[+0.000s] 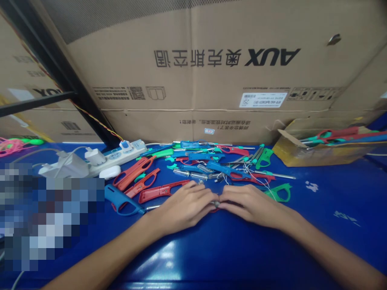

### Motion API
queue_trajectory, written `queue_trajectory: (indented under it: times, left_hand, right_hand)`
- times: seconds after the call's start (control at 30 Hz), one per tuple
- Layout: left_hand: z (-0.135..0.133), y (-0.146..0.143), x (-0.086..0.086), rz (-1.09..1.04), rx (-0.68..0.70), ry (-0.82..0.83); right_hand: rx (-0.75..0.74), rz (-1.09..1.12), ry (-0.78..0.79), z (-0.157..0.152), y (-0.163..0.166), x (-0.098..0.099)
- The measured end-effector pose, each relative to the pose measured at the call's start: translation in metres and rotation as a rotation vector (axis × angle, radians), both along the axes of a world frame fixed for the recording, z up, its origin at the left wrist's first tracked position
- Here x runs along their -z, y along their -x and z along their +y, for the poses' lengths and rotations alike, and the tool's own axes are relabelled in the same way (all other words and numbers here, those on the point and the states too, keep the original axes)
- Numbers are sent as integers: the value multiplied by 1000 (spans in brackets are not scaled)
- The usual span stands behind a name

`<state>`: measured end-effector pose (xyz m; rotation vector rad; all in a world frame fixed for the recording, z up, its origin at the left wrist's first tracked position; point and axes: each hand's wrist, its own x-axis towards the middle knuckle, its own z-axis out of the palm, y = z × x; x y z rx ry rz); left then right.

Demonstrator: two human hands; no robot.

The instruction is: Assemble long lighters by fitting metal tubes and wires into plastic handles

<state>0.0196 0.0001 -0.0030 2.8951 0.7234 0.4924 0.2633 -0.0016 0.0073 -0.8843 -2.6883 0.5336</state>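
Part (215, 204), one, small, metallic: between the fingertips of both hands, over the middle of the bench (217, 257), on the near side of the loose pieces. Fingers cover most of it; its long axis seems to run side to side, from one hand to the other. Neither hand is nearer, since both reach it. Contact with the bench: cannot tell.

Left hand (190, 203): palm down, thumb and forefinger pinched together at the part's left end.

Right hand (249, 201): palm down, thumb and forefinger tips brought together at its right end; remaining fingers curled.

Red piece (215, 210): a sliver, just below the fingertips, mostly hidden.

Red shell (165, 191): just beyond the left hand, open face up.

Blue handle (123, 199): left of the left hand, its rod (152, 207) pointing toward that wrist.

Green handle (281, 193): just beyond the right wrist.

Clear tubes (199, 176): lying beyond the hands, among mixed handles and rods that spread toward the far edge.

Power strip (133, 150): toward the far left corner, plugs fitted.

Open box (317, 156): toward the far right corner, holding coloured handles.

Carton (193, 76): upright along the far edge, lettering inverted.
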Motion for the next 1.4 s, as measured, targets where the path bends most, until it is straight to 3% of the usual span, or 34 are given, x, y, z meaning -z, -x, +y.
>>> queue_trajectory:
  times: [1.4]
  left_hand:
    - [-3,0,-4,30,23,59]
  right_hand:
    - [1,-20,-14,0,0,2]
